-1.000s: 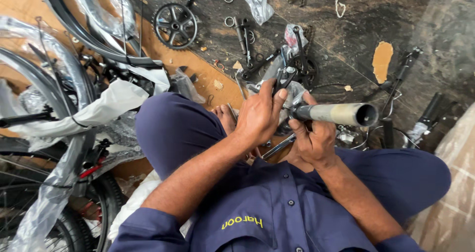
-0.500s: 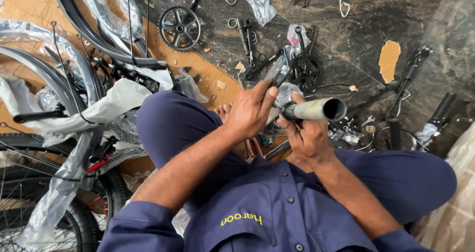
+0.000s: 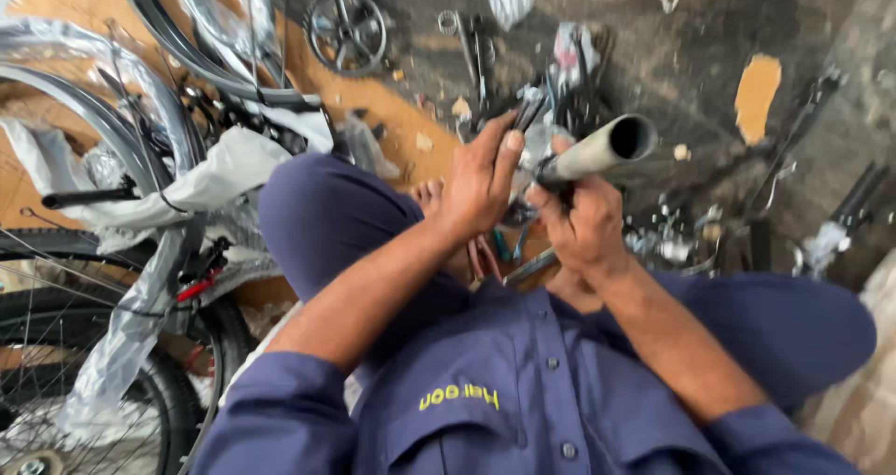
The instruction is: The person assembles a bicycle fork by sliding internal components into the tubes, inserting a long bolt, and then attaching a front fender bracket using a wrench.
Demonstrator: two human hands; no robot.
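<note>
1. A grey metal tube [image 3: 597, 150] is gripped in the right hand [image 3: 583, 228], its fingers curled shut around the lower end, while the open mouth is pointed up and to the right, above the lap.
2. The left hand [image 3: 481, 181] is pressed against a dark fitting [image 3: 534, 111] at the tube's lower end, with the fingertips pinched on it; how the fitting sits on the tube cannot be told through the blur.
3. Since a second ago the tube has been tilted from nearly level to a steeper angle and drawn closer to the body, so that its bore is now seen.
4. From this it is judged that the fitting is being worked onto or adjusted at the tube, and that the job is in mid-course.
5. A chainring [image 3: 347, 29] is lying on the dark floor beyond, and plastic-wrapped bicycle wheels [image 3: 112, 158] are stacked at the left.
</note>
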